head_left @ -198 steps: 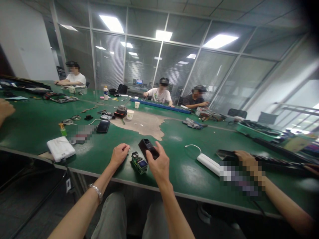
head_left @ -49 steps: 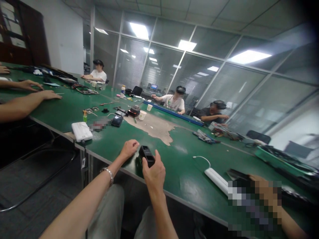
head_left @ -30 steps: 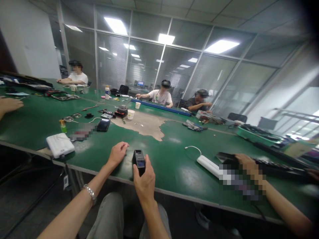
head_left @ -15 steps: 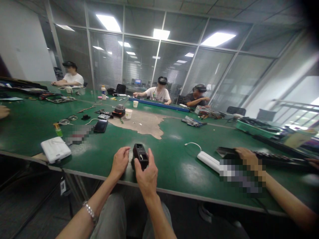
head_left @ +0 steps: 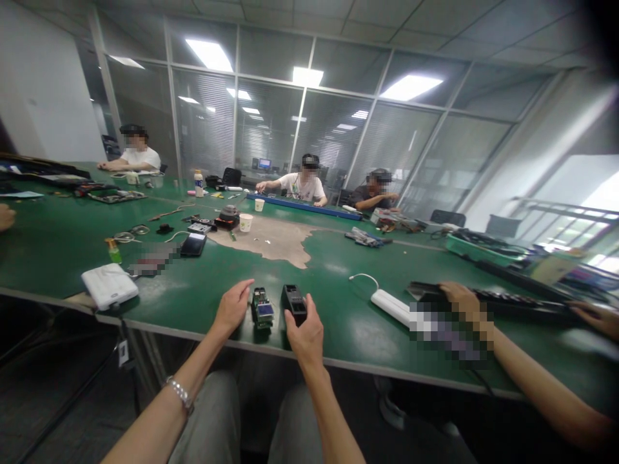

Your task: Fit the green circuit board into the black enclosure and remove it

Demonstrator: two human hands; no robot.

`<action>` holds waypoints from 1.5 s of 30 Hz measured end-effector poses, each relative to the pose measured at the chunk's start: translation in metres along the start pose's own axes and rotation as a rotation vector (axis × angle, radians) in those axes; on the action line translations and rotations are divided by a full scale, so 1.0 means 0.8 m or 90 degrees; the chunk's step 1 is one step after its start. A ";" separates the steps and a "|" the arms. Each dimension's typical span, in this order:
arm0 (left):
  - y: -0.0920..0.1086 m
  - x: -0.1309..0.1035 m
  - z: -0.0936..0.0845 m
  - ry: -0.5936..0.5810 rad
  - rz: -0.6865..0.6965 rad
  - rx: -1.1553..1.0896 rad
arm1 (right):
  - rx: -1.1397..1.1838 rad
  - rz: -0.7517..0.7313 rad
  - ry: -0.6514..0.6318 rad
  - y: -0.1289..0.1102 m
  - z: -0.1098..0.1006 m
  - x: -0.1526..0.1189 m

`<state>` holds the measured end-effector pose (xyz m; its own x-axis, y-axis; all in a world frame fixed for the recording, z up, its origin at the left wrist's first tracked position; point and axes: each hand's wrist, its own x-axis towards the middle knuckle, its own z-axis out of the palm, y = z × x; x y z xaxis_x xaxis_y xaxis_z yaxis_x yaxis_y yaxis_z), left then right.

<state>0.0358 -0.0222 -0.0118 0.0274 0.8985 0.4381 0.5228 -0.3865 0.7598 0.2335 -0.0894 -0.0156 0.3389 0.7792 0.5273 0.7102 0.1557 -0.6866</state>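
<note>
My right hand (head_left: 305,328) is closed around a black plastic housing (head_left: 293,301), with the thumb on its near left side and the fingers along the right. The housing has openings in its top face. Left of it stands a bare circuit board assembly (head_left: 262,310) with a small bluish display, apart from the housing. My left hand (head_left: 233,309) rests on the table just left of the board, loosely curved with the index finger stretched forward. No object shows in it, and its inner fingers are partly hidden.
On the green table (head_left: 348,341), a white power bank (head_left: 110,285) and a phone (head_left: 193,244) lie left. A white bar-shaped device (head_left: 393,308) with a cable lies right, near a co-worker's hand (head_left: 461,301). Paper cups (head_left: 246,223) stand farther back. Several people sit around.
The black housing has moved right in my right hand, uncovering the circuit board assembly, which now stands between my hands. My left hand has stayed nearly in place.
</note>
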 end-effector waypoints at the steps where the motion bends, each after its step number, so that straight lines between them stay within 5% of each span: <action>1: 0.000 0.000 0.000 -0.003 -0.005 0.003 | -0.013 -0.018 0.011 0.003 0.002 -0.002; 7: -0.003 -0.005 0.002 0.001 -0.008 0.013 | -0.036 -0.094 0.050 0.005 0.006 -0.010; 37: -0.001 -0.011 -0.003 0.037 -0.037 -0.052 | 0.042 -0.061 0.053 -0.020 -0.001 -0.017; 45: -0.011 -0.010 0.001 0.041 -0.049 -0.094 | 0.128 -0.011 0.112 -0.073 -0.016 0.001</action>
<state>0.0317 -0.0256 -0.0228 -0.0658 0.9132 0.4022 0.3906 -0.3473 0.8525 0.2000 -0.1059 0.0311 0.4420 0.6611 0.6063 0.5861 0.2988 -0.7531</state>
